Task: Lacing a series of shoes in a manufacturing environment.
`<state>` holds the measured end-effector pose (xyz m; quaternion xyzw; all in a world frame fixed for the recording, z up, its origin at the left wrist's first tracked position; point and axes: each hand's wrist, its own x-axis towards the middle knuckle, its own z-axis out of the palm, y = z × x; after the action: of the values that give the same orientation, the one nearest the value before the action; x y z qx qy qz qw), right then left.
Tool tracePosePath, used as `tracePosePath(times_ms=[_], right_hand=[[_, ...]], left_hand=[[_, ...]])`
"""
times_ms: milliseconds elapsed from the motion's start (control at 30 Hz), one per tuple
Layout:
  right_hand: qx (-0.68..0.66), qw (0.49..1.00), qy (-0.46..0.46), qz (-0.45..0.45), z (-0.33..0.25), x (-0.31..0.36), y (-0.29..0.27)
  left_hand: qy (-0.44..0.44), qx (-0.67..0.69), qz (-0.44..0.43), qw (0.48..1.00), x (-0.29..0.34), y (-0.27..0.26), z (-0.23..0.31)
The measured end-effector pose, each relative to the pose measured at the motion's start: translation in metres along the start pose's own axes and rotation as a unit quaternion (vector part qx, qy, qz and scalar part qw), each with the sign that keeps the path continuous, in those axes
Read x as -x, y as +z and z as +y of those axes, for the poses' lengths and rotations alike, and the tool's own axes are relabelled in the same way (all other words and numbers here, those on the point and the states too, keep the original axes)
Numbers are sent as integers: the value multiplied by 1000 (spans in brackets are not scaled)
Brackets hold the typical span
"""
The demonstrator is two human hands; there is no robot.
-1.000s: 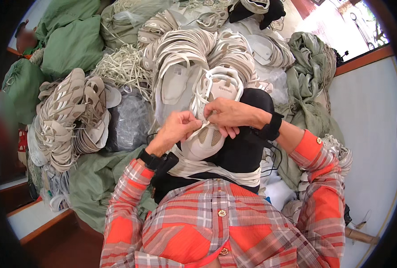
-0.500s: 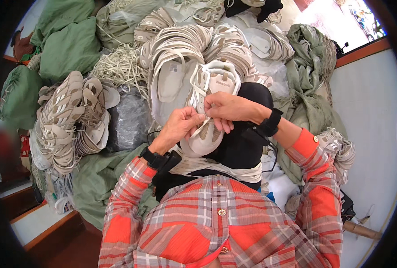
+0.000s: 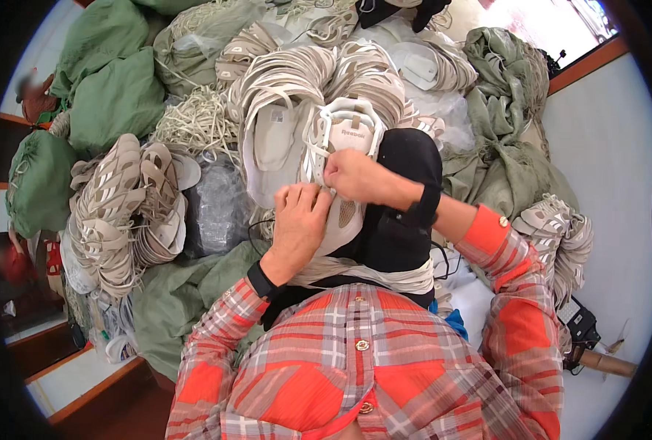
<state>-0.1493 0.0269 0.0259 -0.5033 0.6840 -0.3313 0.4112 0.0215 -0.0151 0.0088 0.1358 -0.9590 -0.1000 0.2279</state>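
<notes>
Bundle of beige uppers (image 3: 110, 213) is stacked at far left, well apart from hands. Left hand (image 3: 297, 224) is laid against beige-white shoe (image 3: 352, 141); fingers bent, tips hidden, opening and grip cannot be told. Shoe is positioned between hands, toe (image 3: 335, 237) pointed toward plaid shirt (image 3: 326, 330); judged light, soft, pliable, hardly slippery, firmer at toe. Best gripped by eyelet edges (image 3: 320, 170). Right hand (image 3: 357, 177) is curled over throat; fingers drawn in, any hold hidden, cannot be told. Black-covered knee (image 3: 412, 163) is noted just beside.
</notes>
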Motion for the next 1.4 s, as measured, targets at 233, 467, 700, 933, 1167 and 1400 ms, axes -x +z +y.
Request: tracePosePath(times_ms=[233, 467, 700, 933, 1167, 1400], right_hand=[[56, 984, -54, 158, 2, 16, 15], [-156, 978, 125, -62, -13, 15, -9], [-160, 974, 116, -107, -12, 14, -12], [-35, 997, 56, 41, -6, 15, 3], [-197, 876, -10, 441, -13, 74, -106], [-629, 745, -178, 135, 13, 63, -68]], left_hand=[[-76, 82, 56, 992, 1, 0, -7], [-177, 295, -67, 936, -17, -11, -41], [-196, 271, -41, 941, -15, 6, -24], [-324, 359, 19, 875, -16, 8, -10], [-44, 92, 36, 994, -22, -14, -14], [43, 50, -137, 988, -41, -20, -34]])
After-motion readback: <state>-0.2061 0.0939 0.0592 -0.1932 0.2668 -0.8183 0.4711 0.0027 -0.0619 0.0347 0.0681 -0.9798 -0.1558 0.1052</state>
